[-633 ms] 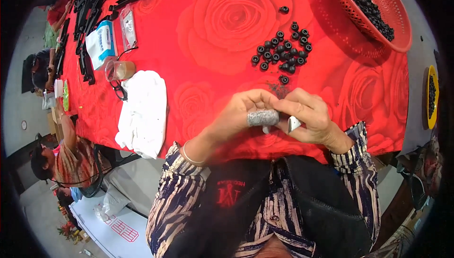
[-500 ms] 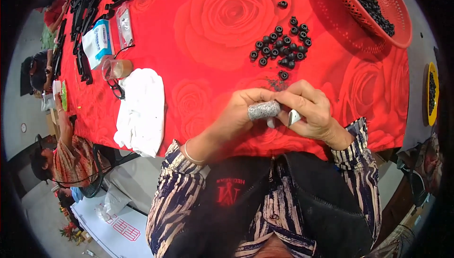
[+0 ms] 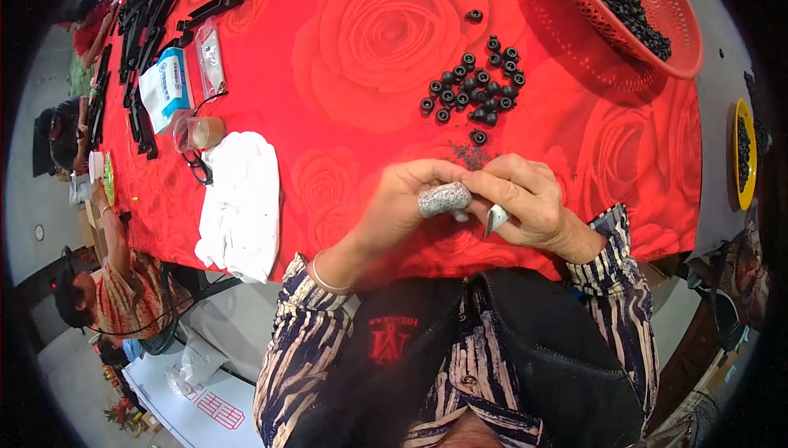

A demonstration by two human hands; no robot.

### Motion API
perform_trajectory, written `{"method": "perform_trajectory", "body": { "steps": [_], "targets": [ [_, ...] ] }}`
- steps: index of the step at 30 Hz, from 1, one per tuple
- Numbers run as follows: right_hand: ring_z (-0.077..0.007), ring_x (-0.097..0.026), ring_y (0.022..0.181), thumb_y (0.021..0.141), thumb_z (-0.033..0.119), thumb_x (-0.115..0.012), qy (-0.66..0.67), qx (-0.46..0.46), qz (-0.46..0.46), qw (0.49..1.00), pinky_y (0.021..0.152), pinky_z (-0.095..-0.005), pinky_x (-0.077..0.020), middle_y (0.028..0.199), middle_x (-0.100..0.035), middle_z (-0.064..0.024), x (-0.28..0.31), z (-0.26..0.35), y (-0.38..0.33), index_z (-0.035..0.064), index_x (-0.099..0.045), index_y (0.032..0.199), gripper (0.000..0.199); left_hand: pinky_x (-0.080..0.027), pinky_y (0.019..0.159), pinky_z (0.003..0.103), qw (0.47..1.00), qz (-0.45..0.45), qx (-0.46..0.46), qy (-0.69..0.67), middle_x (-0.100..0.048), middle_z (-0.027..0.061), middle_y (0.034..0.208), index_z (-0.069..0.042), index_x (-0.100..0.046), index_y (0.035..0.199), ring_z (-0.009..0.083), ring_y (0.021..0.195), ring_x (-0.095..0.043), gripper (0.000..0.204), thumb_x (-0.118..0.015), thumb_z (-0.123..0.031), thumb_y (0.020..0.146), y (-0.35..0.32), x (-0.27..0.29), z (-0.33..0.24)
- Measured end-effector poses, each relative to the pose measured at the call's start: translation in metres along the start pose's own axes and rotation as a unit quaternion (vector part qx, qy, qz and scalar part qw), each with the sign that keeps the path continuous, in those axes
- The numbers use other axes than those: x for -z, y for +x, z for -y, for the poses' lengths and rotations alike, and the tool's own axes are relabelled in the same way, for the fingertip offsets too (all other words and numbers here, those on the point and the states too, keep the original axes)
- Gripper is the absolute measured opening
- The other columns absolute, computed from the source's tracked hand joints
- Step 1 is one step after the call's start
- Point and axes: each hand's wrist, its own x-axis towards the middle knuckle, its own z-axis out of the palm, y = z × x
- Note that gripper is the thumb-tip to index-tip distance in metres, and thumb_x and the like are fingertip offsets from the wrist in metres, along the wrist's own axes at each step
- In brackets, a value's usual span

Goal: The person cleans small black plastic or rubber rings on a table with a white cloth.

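My left hand and my right hand meet over the near edge of the red-covered table, fingertips together. A grey speckled wrap, apparently around a digit, shows at my left hand. Its fingers are pinched, and whatever they hold is hidden. In my closed right hand is a small white tool with a dark edge, its working end out of sight. Just beyond the fingertips lie black crumbs. Past them sits a loose group of small, round black plastic parts with holes.
A red perforated basket of black parts stands far right. To the left lie a white cloth, a plastic cup, a blue-white packet and long black pieces. Another person sits at the left; a yellow tray is lower right.
The table and its things have shifted slightly left in the view. Both hands stay together, and the white tool has tilted a little in my right hand.
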Motion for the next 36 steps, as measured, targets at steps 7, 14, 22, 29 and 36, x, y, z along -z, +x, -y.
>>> {"method": "perform_trajectory", "body": {
  "steps": [7,14,22,29,36],
  "targets": [
    [-0.0214,-0.057,0.058,0.065,0.006,-0.072,-0.033,0.026,-0.015,0.999,0.049,-0.0323,-0.0454,0.074,-0.055,-0.0079,0.001,-0.003,0.003,-0.0014,-0.061,0.106,0.043,-0.052,0.071,0.025,0.993,-0.003,-0.104,0.053,-0.064,0.0111,0.093,0.004,-0.057,0.108,0.0145,0.081,-0.063,0.021,-0.057,-0.004,0.088,0.003,0.006,0.003],
    [-0.0262,-0.062,0.065,0.077,0.011,-0.068,0.014,-0.133,0.081,0.988,0.058,-0.032,-0.049,0.079,-0.059,-0.0118,0.023,0.005,0.012,-0.0015,-0.057,0.102,0.03,-0.053,0.071,0.024,0.983,-0.04,-0.149,0.095,-0.061,0.0084,0.095,0.005,-0.057,0.109,0.0137,0.082,-0.062,0.024,-0.059,0.001,0.086,0.003,0.004,0.002],
    [-0.023,-0.059,0.073,0.082,0.002,-0.054,0.149,-0.222,0.062,0.962,0.063,-0.0312,-0.0456,0.084,-0.056,-0.013,0.022,0.002,0.01,-0.0036,-0.054,0.106,0.025,-0.053,0.067,0.024,0.985,-0.017,-0.146,0.088,-0.059,0.009,0.097,0.006,-0.058,0.106,0.014,0.084,-0.061,0.023,-0.061,0.004,0.083,0.001,0.0,0.006],
    [-0.0224,-0.055,0.06,0.08,-0.001,-0.057,0.074,-0.22,0.072,0.97,0.052,-0.0321,-0.0416,0.073,-0.053,-0.0114,0.019,0.004,0.011,-0.0009,-0.056,0.102,0.022,-0.052,0.067,0.024,0.985,-0.016,-0.145,0.088,-0.059,0.0088,0.098,0.006,-0.058,0.106,0.014,0.083,-0.061,0.023,-0.061,0.004,0.083,0.001,0.0,0.007],
    [-0.0172,-0.051,0.057,0.077,-0.005,-0.056,0.068,-0.204,0.088,0.973,0.049,-0.0282,-0.0382,0.073,-0.052,-0.0097,0.018,0.001,0.009,-0.0041,-0.056,0.104,0.027,-0.052,0.067,0.023,0.989,-0.018,-0.13,0.074,-0.058,0.0077,0.098,0.006,-0.057,0.107,0.013,0.083,-0.06,0.023,-0.061,0.001,0.085,0.0,-0.001,0.005]
  ]
}}
